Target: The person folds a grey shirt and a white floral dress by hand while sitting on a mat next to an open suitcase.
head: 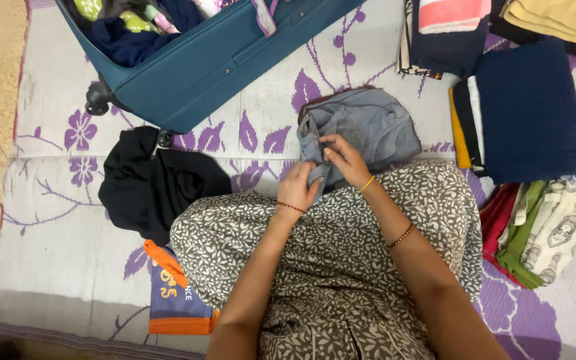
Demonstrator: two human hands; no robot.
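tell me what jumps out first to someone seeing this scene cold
At centre, the left hand and right hand both grip a crumpled grey cloth garment on the lap. At the upper left lies an open teal fabric suitcase stuffed with clothes. Folded stacks at the right are topped by a large navy blue knit piece, all on a white mat with purple flowers.
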